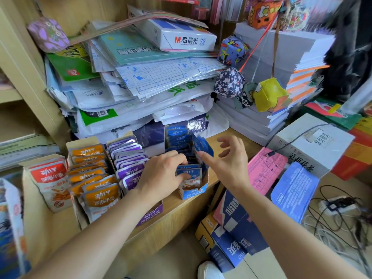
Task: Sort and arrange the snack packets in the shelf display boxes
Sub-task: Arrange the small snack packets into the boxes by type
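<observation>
Several display boxes stand side by side on a wooden shelf (pixel 216 141): red packets (pixel 49 174), orange packets (pixel 90 172), purple packets (pixel 129 158) and a blue box (pixel 193 193) of blue packets (pixel 177 135). My left hand (pixel 163 174) reaches into the blue box, its fingers curled over the front blue packets (pixel 190 174) and its thumb pressing on one. My right hand (pixel 227 158) hovers at the box's right side with fingers spread, the index finger touching a loose upright blue packet (pixel 203 147).
Behind the boxes rises a tall stack of plastic-wrapped paper and book covers (pixel 141 77). Paper reams (pixel 281 57) with hanging fabric cubes (pixel 269 94) stand at the right. White carton (pixel 314 141), pink sheet (pixel 263 170), blue pouch (pixel 293 190), flattened boxes (pixel 231 228) and cables (pixel 338 208) lie lower right.
</observation>
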`<state>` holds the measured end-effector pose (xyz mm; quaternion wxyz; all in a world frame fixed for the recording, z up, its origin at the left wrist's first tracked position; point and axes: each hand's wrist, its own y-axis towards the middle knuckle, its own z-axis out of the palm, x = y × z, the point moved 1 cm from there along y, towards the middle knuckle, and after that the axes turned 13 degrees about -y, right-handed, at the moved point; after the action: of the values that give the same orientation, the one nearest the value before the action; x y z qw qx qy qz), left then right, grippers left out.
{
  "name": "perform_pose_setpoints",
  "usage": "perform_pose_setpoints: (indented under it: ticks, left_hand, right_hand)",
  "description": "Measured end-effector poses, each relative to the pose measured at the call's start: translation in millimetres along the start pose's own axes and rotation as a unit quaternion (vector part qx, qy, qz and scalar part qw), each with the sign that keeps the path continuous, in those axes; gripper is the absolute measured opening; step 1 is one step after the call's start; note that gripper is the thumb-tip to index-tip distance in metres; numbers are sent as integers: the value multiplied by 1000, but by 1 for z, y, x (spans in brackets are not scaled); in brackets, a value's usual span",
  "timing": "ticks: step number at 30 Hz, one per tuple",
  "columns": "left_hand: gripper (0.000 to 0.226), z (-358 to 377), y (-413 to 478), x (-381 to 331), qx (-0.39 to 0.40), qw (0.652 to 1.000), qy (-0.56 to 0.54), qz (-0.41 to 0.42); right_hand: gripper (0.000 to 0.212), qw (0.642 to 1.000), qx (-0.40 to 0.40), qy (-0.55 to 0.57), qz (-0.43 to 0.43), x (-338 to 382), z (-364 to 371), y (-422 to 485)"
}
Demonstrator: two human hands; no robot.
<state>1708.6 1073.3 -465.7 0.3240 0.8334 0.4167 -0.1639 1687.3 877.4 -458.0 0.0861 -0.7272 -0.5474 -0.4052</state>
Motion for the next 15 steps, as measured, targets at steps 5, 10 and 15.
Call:
perform_pose_setpoints:
  ticks: [5,10,15]
  left_hand:
    - [16,-2,-1,1,6,1000,-12,-12]
    - [20,-2,-2,3,-1,1000,-10,-12]
    - [19,-1,0,3,-4,1000,-15,-15]
  right_hand:
    - [36,988,138,-73,-17,-5,19,14]
    - [17,990,130,-51,3,-9,10,23]
    - [17,993,85,74,45,-5,-12,25]
